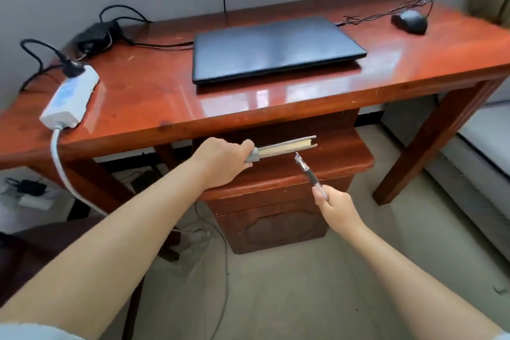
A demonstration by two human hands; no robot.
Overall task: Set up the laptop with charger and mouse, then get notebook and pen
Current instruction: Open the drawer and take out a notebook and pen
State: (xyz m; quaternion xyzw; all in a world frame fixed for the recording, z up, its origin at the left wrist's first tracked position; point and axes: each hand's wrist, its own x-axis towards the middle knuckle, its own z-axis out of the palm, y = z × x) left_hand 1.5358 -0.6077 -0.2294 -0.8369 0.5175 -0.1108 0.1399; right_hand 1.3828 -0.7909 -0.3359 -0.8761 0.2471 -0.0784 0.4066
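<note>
A closed dark laptop (271, 48) lies in the middle of the red-brown desk (154, 96). A black mouse (409, 21) with its tangled cable sits at the desk's far right. The black charger brick (95, 34) rests at the far left, its cable running to the laptop's left side. My left hand (223, 163) grips a grey notebook (287, 146) by its spine, edge-on, below the desk's front edge. My right hand (335, 204) holds a clear pen with a black grip (310, 172), pointing up toward the notebook.
A white power strip (70, 96) lies on the desk's left end with a black plug in it and a grey cord hanging down. A low wooden cabinet (278, 201) stands under the desk. Cables and another strip lie on the floor at left.
</note>
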